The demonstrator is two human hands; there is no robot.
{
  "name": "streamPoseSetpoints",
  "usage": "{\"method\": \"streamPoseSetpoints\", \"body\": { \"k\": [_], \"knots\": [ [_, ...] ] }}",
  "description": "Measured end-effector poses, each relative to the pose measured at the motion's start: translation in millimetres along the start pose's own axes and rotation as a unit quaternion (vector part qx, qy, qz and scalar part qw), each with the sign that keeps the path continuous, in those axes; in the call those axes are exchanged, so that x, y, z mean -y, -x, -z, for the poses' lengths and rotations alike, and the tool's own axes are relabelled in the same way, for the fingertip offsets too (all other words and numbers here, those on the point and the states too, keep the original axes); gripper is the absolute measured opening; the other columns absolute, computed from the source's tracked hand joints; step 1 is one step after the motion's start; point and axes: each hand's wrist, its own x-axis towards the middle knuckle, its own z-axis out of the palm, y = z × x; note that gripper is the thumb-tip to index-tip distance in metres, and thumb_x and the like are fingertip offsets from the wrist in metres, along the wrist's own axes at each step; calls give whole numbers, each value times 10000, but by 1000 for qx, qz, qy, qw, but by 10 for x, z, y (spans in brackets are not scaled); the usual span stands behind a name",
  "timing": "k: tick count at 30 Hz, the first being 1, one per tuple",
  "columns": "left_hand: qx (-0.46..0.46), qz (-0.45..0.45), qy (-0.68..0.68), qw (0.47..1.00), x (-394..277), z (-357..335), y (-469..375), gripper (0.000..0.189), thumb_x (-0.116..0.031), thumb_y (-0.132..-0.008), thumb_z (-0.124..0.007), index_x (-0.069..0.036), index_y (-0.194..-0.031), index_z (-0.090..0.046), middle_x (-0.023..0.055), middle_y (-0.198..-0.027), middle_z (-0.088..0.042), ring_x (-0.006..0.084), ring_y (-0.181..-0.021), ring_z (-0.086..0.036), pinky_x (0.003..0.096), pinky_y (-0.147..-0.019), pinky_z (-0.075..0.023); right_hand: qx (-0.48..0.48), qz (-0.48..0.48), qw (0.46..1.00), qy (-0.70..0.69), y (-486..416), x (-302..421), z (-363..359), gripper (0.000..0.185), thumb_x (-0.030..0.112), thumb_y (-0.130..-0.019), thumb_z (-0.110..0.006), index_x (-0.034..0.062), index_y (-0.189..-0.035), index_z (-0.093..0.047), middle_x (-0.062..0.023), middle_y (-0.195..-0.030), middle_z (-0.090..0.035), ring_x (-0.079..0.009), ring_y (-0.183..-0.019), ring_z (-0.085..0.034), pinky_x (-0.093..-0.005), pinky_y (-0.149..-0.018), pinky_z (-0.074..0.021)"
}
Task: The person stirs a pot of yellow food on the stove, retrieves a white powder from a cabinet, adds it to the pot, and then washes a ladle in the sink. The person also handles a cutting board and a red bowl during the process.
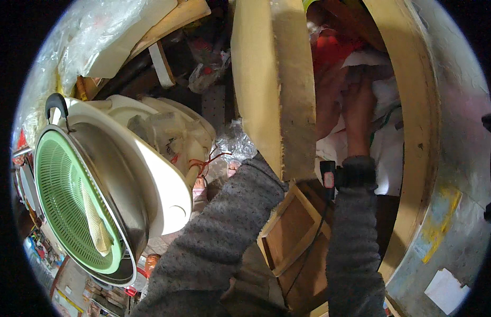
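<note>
Inside a wood-framed opening, my right hand (358, 95) reaches down, with a black strapped device (328, 180) at the wrist. Its fingers are in shadow beside white cloth or bags (388, 146) and a red item (334, 47); whether they hold anything is unclear. My left sleeve (233, 214) passes beneath a thick pale wooden board (257, 91). A dim skin-toned shape just left of my right hand may be my left hand (328, 107), but its fingers cannot be made out.
At left, a green plastic colander (59, 190) sits in a steel basin (110, 166), against a white plastic tub (166, 206). Clear plastic wrap (91, 31) lies at upper left. A curved-looking wooden edge (421, 119) bounds the opening at right. Below is a wooden frame panel (293, 233).
</note>
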Motion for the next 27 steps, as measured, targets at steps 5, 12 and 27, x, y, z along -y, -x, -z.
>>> {"method": "streamPoseSetpoints", "body": {
  "k": [5,12,27],
  "knots": [
    [-14,-12,2,1000,20,1,6,669,30,-713,-536,-25,-1356,-358,177,-1394,-366,337,-1316,-314,410,-1082,-281,123,-15,992,21,-65,45,-69,207,124,-859,-498,-9,-1001,-567,-219,-923,-634,-374,-806,-616,-450,-654,-480],
    [2,12,3,1000,32,-5,25,687,58,-700,-516,-27,-1361,-351,182,-1389,-371,329,-1320,-309,397,-1086,-277,102,75,990,62,-79,-64,-77,218,143,-859,-509,-1,-996,-599,-190,-894,-647,-315,-742,-627,-398,-628,-486],
    [-7,11,16,1000,-6,27,-8,692,85,-670,-495,2,-1345,-370,208,-1365,-391,337,-1303,-336,390,-1082,-281,-37,-188,884,-427,247,241,344,244,127,-894,-426,-69,-1002,-526,-196,-844,-640,-290,-688,-660,-334,-659,-524]
  ]
}}
